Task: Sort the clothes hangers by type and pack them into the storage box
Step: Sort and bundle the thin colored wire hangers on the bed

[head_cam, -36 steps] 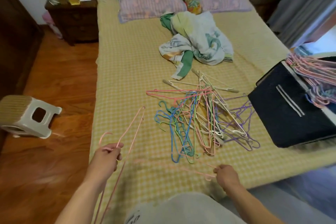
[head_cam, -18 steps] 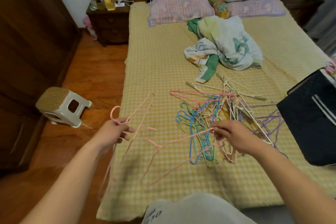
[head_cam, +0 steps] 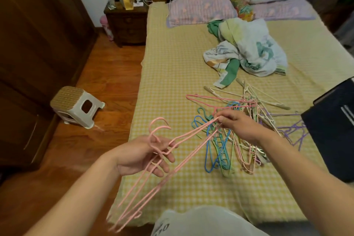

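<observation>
Over the near edge of the bed: the left hand (head_cam: 145,156) holds a small bunch of pink hangers (head_cam: 168,161) by the necks just under their hooks, fingers loosely curled around the wires.
Right hand: the right hand (head_cam: 236,123) pinches the far shoulder end of one pink hanger between thumb and fingertips, above the pile.
Pile: the mixed hangers (head_cam: 247,130) lie tangled on the yellow checked bed (head_cam: 172,75), blue, green, cream, purple and pink together.
Storage box: the dark storage box (head_cam: 333,132) sits at the right edge of the bed, just beside the pile.
Handling: these look like thin coated wire, light and springy; they probably snag on each other by hooks and notches, so the neck is the sound place to gather them and a shoulder tip the place to steer one.
Risk: a pull from the pile may drag neighbours along.
Change: half a second ago the pink hanger hung apart between the hands; now it lies alongside the left hand's bunch, hooks near together.
</observation>
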Demonstrator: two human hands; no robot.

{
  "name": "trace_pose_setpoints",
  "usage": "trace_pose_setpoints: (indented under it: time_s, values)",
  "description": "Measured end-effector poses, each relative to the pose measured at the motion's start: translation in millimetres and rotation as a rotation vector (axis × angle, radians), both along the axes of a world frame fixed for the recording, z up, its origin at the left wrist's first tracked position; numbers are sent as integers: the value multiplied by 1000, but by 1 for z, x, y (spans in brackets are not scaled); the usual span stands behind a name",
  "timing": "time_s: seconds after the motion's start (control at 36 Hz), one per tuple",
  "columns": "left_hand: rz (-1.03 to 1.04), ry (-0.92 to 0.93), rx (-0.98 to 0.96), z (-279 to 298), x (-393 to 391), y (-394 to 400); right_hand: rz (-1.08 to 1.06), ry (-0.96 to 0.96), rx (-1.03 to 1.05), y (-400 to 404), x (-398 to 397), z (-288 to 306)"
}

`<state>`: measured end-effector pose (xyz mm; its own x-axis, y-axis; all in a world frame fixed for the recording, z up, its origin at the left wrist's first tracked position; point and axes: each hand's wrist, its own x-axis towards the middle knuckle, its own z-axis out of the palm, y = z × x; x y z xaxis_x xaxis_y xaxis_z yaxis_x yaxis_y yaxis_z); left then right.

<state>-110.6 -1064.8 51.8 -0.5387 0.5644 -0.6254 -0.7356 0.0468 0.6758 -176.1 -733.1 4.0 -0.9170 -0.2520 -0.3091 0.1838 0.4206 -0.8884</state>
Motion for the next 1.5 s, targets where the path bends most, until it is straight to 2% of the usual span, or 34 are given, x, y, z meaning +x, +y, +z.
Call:
trace_pose_setpoints:
  time_s: [0.14, 0.31, 0.39, 0.44, 0.61, 0.75, 0.81, 0.89, 1.03, 1.11, 1.19, 1.25, 1.33, 1.42, 1.5]
  values:
    - [100, -70, 164, -11, 6, 6, -52, -8, -43, -5, 5, -10]
    - [90, -163, 317, -23, 12, 9, -166, -56, -84, -7, 7, -22]
    - [58, -119, 187, -32, 16, 9, -313, -72, 132, -7, 4, -39]
    - [81, -80, 65, -42, 20, 10, -385, -172, 255, -2, 10, -56]
    - [265, -13, -286, -84, 39, 12, -236, -653, 344, 18, 67, -113]
    - [398, -62, -449, -103, 56, 8, -153, -839, 380, 18, 73, -146]
    - [411, -65, -539, -106, 61, 7, -110, -822, 397, 12, 55, -166]
    - [461, -60, -670, -110, 67, 6, -154, -720, 371, -2, 15, -199]
    - [571, -135, -796, -132, 76, 3, -381, -643, 324, -32, -44, -256]
    - [619, -174, -819, -142, 80, 2, -468, -643, 257, -44, -66, -269]
    - [661, -213, -803, -145, 82, 3, -528, -659, 122, -51, -71, -267]
    - [675, -224, -772, -142, 84, 3, -556, -597, 45, -49, -65, -265]
    - [666, -222, -719, -128, 79, 1, -660, -382, 153, -26, -56, -262]
    - [654, -205, -656, -118, 72, -6, -739, -257, 233, -2, -38, -228]
    - [644, -176, -649, -113, 60, -16, -732, -191, 285, 10, -19, -174]
